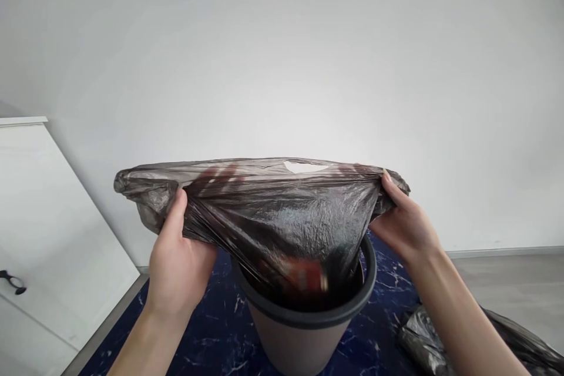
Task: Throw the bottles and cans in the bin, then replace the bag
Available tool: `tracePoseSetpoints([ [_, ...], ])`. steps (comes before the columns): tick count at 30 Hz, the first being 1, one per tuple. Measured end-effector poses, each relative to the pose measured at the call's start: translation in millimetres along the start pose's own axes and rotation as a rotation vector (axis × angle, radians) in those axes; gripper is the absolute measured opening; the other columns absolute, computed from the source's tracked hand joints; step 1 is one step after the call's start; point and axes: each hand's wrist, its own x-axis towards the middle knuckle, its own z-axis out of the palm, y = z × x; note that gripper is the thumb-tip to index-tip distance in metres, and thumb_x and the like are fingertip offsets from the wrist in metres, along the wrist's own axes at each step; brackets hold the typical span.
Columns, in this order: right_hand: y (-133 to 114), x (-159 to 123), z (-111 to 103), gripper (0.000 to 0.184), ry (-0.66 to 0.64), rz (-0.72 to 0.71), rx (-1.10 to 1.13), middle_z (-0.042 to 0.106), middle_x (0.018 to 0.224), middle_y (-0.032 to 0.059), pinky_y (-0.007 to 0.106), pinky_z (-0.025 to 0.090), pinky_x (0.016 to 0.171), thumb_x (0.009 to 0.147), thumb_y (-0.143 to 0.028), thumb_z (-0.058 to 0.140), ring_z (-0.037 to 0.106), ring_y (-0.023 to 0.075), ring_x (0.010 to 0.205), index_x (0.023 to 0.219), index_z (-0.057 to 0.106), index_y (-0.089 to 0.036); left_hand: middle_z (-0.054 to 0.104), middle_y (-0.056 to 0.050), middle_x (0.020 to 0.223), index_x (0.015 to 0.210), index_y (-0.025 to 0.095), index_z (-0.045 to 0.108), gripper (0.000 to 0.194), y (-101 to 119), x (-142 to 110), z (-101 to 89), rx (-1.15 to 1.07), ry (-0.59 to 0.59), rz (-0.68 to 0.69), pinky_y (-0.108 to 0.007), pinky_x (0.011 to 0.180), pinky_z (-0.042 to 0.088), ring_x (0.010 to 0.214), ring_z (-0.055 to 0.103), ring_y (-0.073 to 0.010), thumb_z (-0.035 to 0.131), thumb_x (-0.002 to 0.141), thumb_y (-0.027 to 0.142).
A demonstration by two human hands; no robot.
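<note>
A thin black garbage bag (304, 217) is stretched sideways between my two hands, above and partly inside a trash bin (299, 341) with a dark rim. My left hand (178, 258) grips the bag's left side, thumb in front and fingers showing dimly through the film behind. On the right, my right hand (405, 220) pinches the other side with its thumb on the near face. A small slit near the bag's top edge lets the white wall show through. Something reddish, too blurred to name, shows through the plastic low in the bag.
The bin stands on a dark blue marbled surface (220, 329). More crumpled black plastic (423, 338) lies at the lower right. A white cabinet (53, 223) with a dark handle (13, 282) is at the left. Behind everything rises a pale wall (282, 59).
</note>
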Motion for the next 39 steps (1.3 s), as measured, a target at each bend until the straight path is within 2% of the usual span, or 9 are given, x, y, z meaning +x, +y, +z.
tracePoseSetpoints([
  [3, -4, -2, 4, 0.033, -0.039, -0.012, 0.0, 0.076, 0.138, 0.0009, 0.048, 0.056, 0.117, 0.1, -0.053, 0.068, 0.067, 0.0273, 0.137, 0.121, 0.08, -0.03, 0.073, 0.001, 0.145, 0.157, 0.019, 0.053, 0.055, 2, 1, 8.2, -0.062, 0.137, -0.004, -0.01, 0.114, 0.048, 0.153, 0.05, -0.007, 0.024, 0.117, 0.044],
  [7, -7, -4, 8, 0.027, -0.06, -0.033, 0.021, 0.075, 0.14, -0.0026, 0.053, 0.05, 0.122, 0.103, -0.053, 0.064, 0.063, 0.0254, 0.142, 0.114, 0.079, -0.035, 0.074, -0.001, 0.144, 0.157, 0.022, 0.054, 0.055, 2, 4, 8.8, -0.038, 0.088, 0.028, -0.019, 0.113, 0.054, 0.149, 0.057, -0.0124, 0.021, 0.117, 0.042],
  [11, -9, -5, 6, 0.019, -0.095, -0.103, 0.068, 0.079, 0.105, -0.0037, 0.049, 0.049, 0.124, 0.102, -0.048, 0.068, 0.065, 0.0227, 0.138, 0.09, 0.074, -0.034, 0.082, -0.004, 0.099, 0.114, 0.02, 0.071, 0.047, 3, 5, 7.6, -0.102, 0.159, 0.058, -0.033, 0.104, 0.066, 0.11, 0.08, -0.0187, 0.025, 0.117, 0.029],
  [14, -12, -7, 7, 0.027, -0.116, -0.123, 0.043, 0.061, 0.066, -0.0058, 0.049, 0.057, 0.114, 0.098, -0.051, 0.073, 0.078, 0.0205, 0.098, 0.081, 0.066, -0.031, 0.057, 0.005, 0.061, 0.087, 0.019, 0.062, 0.045, 4, 1, 9.2, -0.149, 0.14, 0.07, -0.031, 0.092, 0.07, 0.055, 0.066, -0.0081, 0.027, 0.115, 0.017],
  [16, -16, -11, 12, 0.032, -0.165, -0.106, -0.015, 0.042, 0.052, -0.0101, 0.045, 0.064, 0.097, 0.098, -0.054, 0.073, 0.062, 0.0149, 0.056, 0.08, 0.062, -0.03, 0.042, 0.008, 0.058, 0.084, 0.018, 0.059, 0.042, 4, -2, 10.0, -0.105, 0.073, 0.059, -0.022, 0.068, 0.067, 0.043, 0.045, -0.0056, 0.03, 0.114, 0.014],
  [19, -20, -19, 25, 0.033, -0.24, -0.126, -0.124, 0.034, 0.047, -0.0131, 0.029, 0.056, 0.056, 0.103, -0.056, 0.066, 0.024, 0.0082, 0.036, 0.085, 0.065, -0.029, 0.034, 0.008, 0.062, 0.082, 0.018, 0.06, 0.036, 2, -5, 9.4, 0.104, -0.026, 0.087, -0.018, 0.042, 0.046, 0.044, 0.026, -0.007, 0.041, 0.112, 0.02],
  [22, -21, -29, 37, 0.039, -0.242, -0.248, -0.265, 0.044, 0.05, -0.0093, 0.023, 0.032, 0.043, 0.109, -0.058, 0.055, 0.024, 0.0085, 0.039, 0.091, 0.069, -0.026, 0.039, 0.006, 0.061, 0.085, 0.02, 0.064, 0.035, 0, -8, 7.7, 0.45, -0.127, 0.129, -0.02, 0.045, 0.037, 0.046, 0.023, -0.0078, 0.045, 0.112, 0.031],
  [29, -28, -51, 53, 0.039, -0.416, -0.394, -0.975, 0.076, 0.094, 0.0025, 0.03, 0.051, 0.079, 0.115, -0.045, 0.044, 0.067, 0.016, 0.085, 0.1, 0.074, -0.026, 0.067, -0.003, 0.071, 0.103, 0.027, 0.074, 0.032, 5, -22, 5.6, 1.109, -0.274, 0.324, -0.032, 0.074, 0.049, 0.069, 0.061, -0.019, 0.045, 0.112, 0.037],
  [39, -37, -68, 65, 0.036, -0.381, -0.251, -1.231, 0.072, 0.11, 0.0009, 0.032, 0.05, 0.089, 0.115, -0.048, 0.043, 0.068, 0.0182, 0.098, 0.107, 0.074, -0.032, 0.07, -0.002, 0.097, 0.099, 0.026, 0.065, 0.025, 3, -37, 19.8, 1.585, -0.362, 0.169, -0.031, 0.072, 0.052, 0.088, 0.066, -0.0212, 0.041, 0.099, 0.018],
])
